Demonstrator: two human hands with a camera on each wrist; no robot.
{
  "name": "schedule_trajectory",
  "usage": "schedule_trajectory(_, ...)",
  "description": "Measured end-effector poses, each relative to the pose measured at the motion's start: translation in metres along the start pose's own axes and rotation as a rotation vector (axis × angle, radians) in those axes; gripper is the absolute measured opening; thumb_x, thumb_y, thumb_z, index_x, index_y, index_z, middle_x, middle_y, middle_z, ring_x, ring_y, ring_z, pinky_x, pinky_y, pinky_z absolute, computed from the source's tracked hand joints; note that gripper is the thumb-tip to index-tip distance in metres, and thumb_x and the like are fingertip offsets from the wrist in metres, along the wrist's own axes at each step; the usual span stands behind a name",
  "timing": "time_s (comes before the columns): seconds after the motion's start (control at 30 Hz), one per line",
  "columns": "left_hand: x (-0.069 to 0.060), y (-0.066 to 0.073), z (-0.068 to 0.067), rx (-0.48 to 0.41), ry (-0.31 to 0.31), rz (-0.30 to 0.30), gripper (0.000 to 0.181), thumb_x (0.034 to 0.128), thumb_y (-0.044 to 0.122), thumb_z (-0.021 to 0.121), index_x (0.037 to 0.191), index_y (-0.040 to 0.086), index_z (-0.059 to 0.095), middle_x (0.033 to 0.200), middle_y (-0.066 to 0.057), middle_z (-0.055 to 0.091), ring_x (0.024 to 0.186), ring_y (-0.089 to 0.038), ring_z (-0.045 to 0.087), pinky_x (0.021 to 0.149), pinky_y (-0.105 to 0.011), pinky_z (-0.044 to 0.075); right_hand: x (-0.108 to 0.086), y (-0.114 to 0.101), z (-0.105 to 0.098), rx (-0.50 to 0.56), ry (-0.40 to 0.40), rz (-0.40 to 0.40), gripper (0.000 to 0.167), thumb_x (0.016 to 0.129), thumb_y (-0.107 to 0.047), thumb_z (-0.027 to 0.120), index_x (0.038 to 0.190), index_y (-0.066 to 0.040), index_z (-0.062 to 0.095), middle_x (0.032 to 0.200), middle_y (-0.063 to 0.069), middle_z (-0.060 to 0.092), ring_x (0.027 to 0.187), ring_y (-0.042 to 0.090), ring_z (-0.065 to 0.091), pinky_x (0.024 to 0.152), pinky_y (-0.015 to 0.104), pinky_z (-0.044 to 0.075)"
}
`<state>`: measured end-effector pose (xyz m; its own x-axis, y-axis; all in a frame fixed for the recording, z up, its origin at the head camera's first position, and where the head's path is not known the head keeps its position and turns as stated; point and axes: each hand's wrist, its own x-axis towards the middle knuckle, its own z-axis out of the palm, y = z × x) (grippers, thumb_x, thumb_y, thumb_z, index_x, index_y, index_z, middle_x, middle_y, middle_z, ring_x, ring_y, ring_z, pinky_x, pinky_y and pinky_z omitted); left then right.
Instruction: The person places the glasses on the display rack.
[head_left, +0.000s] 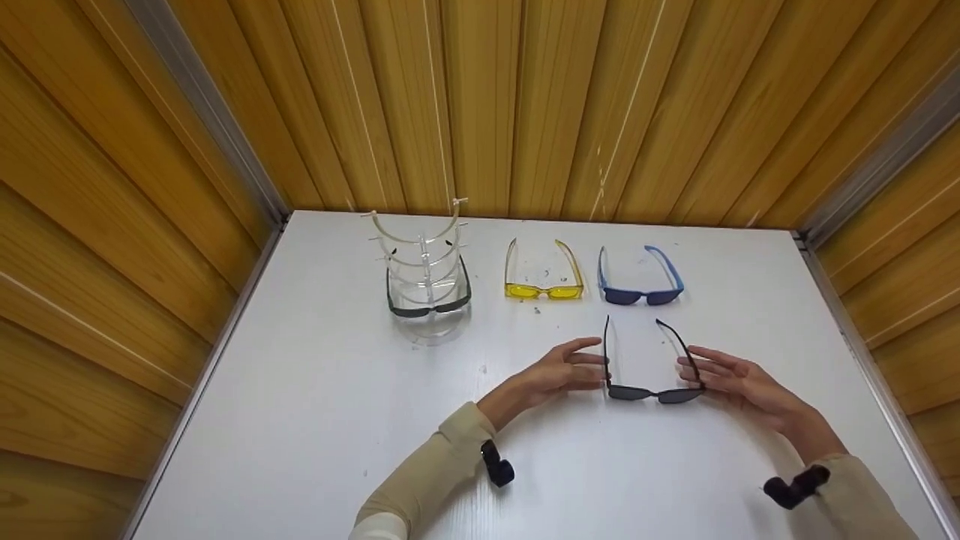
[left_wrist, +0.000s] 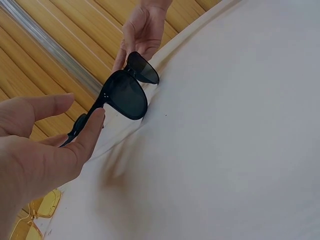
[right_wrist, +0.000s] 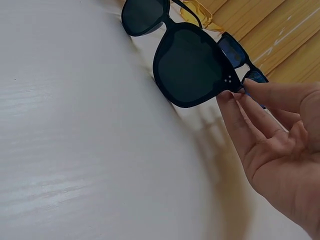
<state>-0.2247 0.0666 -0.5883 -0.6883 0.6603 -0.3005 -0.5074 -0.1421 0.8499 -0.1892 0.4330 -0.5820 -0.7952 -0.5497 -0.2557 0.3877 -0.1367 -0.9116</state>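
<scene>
Black sunglasses (head_left: 654, 393) with dark lenses are between the two hands, temples spread and pointing away from the person. My right hand (head_left: 750, 386) pinches them at the right hinge corner; the right wrist view shows thumb and fingertips meeting around the frame (right_wrist: 192, 65). On the other side my left hand (head_left: 559, 371) has its fingers extended along the left temple. In the left wrist view, its thumb stands apart and a fingertip touches or nearly touches the sunglasses (left_wrist: 125, 95). Whether the lenses' lower edges rest on the table cannot be told.
Behind lie yellow glasses (head_left: 544, 292) and blue-framed sunglasses (head_left: 641, 297), temples unfolded. At the left stands a clear tiered display rack (head_left: 425, 259) holding dark sunglasses (head_left: 429, 310) on a low tier. Wood-patterned walls (head_left: 480, 112) enclose the white table (head_left: 300, 420) at the back and sides.
</scene>
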Motion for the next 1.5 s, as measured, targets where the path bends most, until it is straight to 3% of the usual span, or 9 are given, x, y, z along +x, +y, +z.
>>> schedule_trajectory(0.23,-0.004,-0.003,0.0,-0.018,0.018,0.006,0.065,0.0964,-0.01,0.056,0.156,0.008,0.039,0.149,-0.026,0.052,0.12,-0.03,0.067,0.109,-0.043,0.053,-0.003,0.002,0.002,-0.095,0.014,0.063,0.056,0.107,0.0,0.043,0.16,-0.014,0.034,0.144,-0.002,0.064,0.131,0.007,0.061,0.105,0.02,0.053)
schedule_trajectory(0.63,-0.015,0.003,-0.005,-0.058,0.013,0.015,0.066,0.0969,-0.007,0.058,0.158,0.008,0.036,0.153,-0.027,0.047,0.12,-0.028,0.066,0.11,-0.047,0.053,0.0,0.0,0.01,-0.212,0.089,0.08,0.053,0.106,-0.006,0.051,0.157,-0.014,0.041,0.134,0.003,0.071,0.123,0.005,0.066,0.1,0.016,0.053)
schedule_trajectory(0.97,-0.025,0.01,-0.013,-0.086,0.036,0.068,0.065,0.097,-0.008,0.057,0.157,0.008,0.038,0.151,-0.029,0.048,0.118,-0.027,0.066,0.104,-0.047,0.056,0.012,-0.009,0.017,-0.091,-0.003,0.032,0.05,0.105,0.003,0.046,0.152,-0.014,0.048,0.132,0.006,0.071,0.123,0.008,0.066,0.103,0.019,0.053)
schedule_trajectory(1.23,-0.042,0.014,-0.025,-0.039,0.118,0.07,0.063,0.0971,-0.004,0.06,0.156,0.007,0.04,0.146,-0.021,0.055,0.113,-0.023,0.066,0.102,-0.046,0.058,0.023,-0.005,0.036,0.021,-0.066,0.034,0.053,0.106,0.005,0.043,0.154,-0.017,0.047,0.141,0.006,0.065,0.129,0.009,0.063,0.109,0.023,0.05)
schedule_trajectory(1.5,-0.057,0.018,-0.035,-0.053,0.123,0.087,0.061,0.0972,-0.005,0.06,0.154,0.007,0.042,0.141,-0.017,0.059,0.115,-0.025,0.067,0.099,-0.045,0.06,0.03,-0.003,0.049,0.008,-0.041,0.046,0.054,0.104,0.005,0.047,0.153,-0.019,0.048,0.14,0.002,0.065,0.126,0.008,0.064,0.107,0.022,0.052)
